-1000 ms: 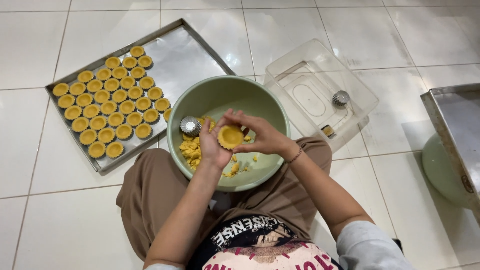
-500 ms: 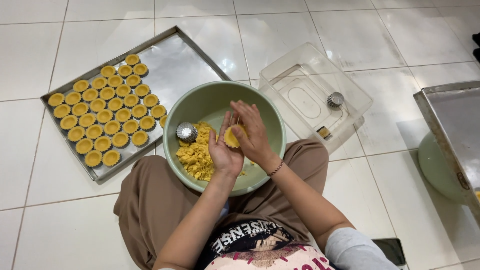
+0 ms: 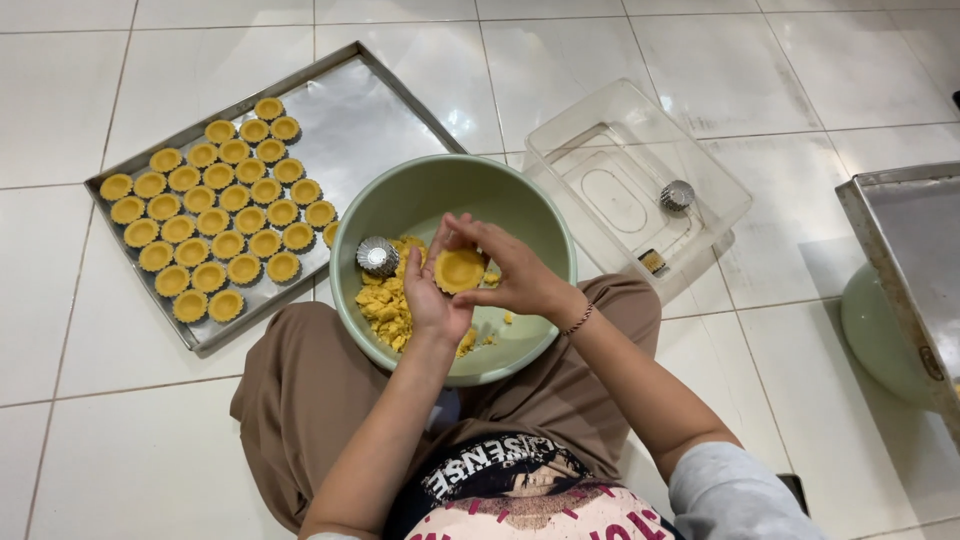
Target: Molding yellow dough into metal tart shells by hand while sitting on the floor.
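Observation:
A round yellow dough tart shell (image 3: 459,269) sits in the palm of my left hand (image 3: 432,296), over a pale green bowl (image 3: 420,190) resting on my lap. My right hand (image 3: 508,268) curls over the shell, fingers and thumb pinching its rim. Inside the bowl lie crumbled yellow dough (image 3: 385,305) and a small fluted metal tart mould (image 3: 377,256), just left of my left hand.
A foil-lined baking tray (image 3: 375,110) with several rows of shaped tart shells (image 3: 215,212) lies on the white tiled floor at left. A clear plastic container (image 3: 640,190) holding another fluted mould (image 3: 677,195) sits to the right. Another metal tray (image 3: 905,270) is at the far right edge.
My right hand, which covered the shell half a second ago, has turned so the shell's hollow shows again. The view has shifted slightly; the bowl and trays stay put.

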